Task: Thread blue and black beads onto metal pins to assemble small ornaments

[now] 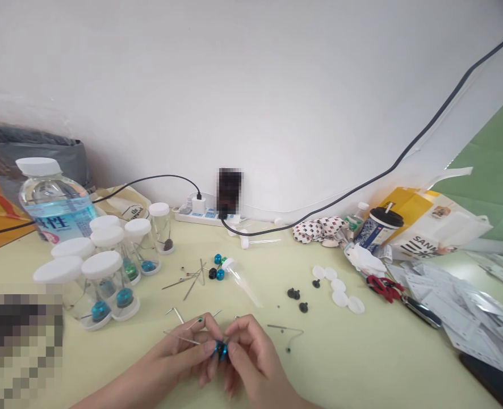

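My left hand [198,351] and my right hand [254,353] meet low in the middle, both pinching a small shiny blue-and-black round part [221,351]. A thin metal rod [181,337] sticks out leftward from my left hand, and a green-tipped end shows by its index finger. Just beyond my fingers sit several small blue, green and black round parts [220,275] beside loose metal rods [194,278]. Right of my right hand, a bent wire with a green tip [288,350] lies on the table. What my lower fingers hold is hidden.
Clear jars with white lids [102,264] stand at left, near a large bottle [58,199]. A clear tube [243,281] lies mid-table. Rightward are black discs with stems [304,307], white discs [340,299], red-handled pliers [383,288], plastic packets [460,318] and a cup [377,230].
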